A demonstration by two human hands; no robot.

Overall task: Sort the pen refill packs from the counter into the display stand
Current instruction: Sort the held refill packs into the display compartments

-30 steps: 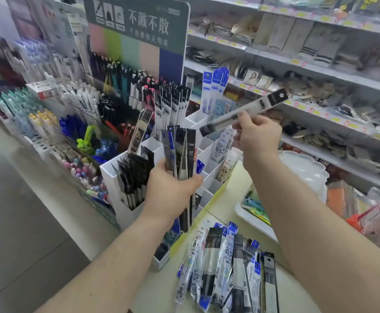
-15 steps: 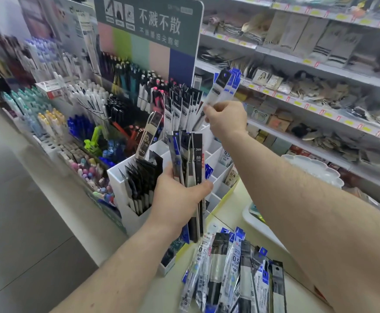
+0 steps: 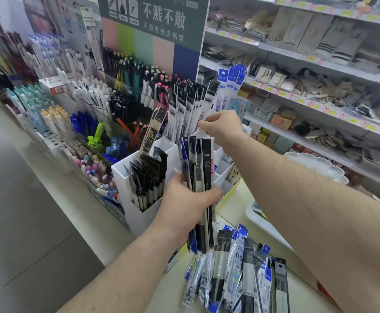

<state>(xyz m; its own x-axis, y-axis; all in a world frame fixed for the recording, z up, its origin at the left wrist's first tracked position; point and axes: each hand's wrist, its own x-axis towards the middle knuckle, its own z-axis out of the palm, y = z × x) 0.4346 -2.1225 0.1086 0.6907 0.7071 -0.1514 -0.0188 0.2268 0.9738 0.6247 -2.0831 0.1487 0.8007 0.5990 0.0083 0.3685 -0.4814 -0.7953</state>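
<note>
My left hand (image 3: 184, 204) grips a bundle of black and blue pen refill packs (image 3: 199, 168), held upright in front of the white display stand (image 3: 137, 213). My right hand (image 3: 223, 126) reaches over the stand's back compartments and pinches a black-topped refill pack (image 3: 208, 98) that stands among other upright packs there. A front compartment holds several black packs (image 3: 147, 177). Blue-topped packs (image 3: 231, 84) stand in a compartment further back. A loose pile of refill packs (image 3: 236, 274) lies on the counter (image 3: 241, 206) in front of me.
A tall pen display with a green signboard (image 3: 155, 19) stands behind the stand, with many pens (image 3: 89, 98) to its left. Shelves of goods (image 3: 309, 71) run along the right. A white tray (image 3: 266, 224) and white scalloped dish (image 3: 318, 166) sit on the right.
My right hand carried one pack leftward and down from mid-air into the row of upright packs at the back of the stand. My left hand kept its bundle steady.
</note>
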